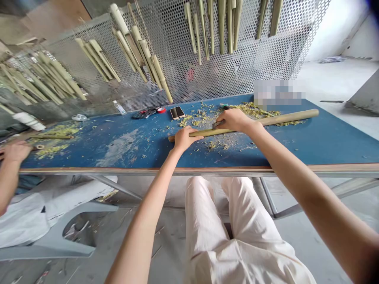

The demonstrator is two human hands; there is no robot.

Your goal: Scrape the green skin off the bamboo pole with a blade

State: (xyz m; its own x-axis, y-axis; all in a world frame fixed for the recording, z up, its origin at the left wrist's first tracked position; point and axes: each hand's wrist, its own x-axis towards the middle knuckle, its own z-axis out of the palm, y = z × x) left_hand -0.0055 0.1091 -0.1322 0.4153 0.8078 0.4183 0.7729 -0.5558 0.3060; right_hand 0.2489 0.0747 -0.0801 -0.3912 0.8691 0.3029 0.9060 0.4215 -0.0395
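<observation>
A long bamboo pole [284, 118] lies slantwise on the blue worktable, its right end farther from me. My left hand [184, 139] is closed around it near its left end, thumb stretched along the top. Farther right, my right hand [232, 119] is closed on a short metal-bladed tool that looks like a carving knife [218, 124]. The blade rests against the upper side of the bamboo. Most of its handle is hidden in my fist. Yellow-green shavings [220, 145] lie around and under the pole.
The table [136, 146] carries a phone [177, 113], red tape [161, 110], black gloves or cloth [145, 113] and a small bottle [119, 107]. Bamboo pieces hang on a perforated metal screen [171, 59]. A co-worker's hand [14, 152] is at the far left.
</observation>
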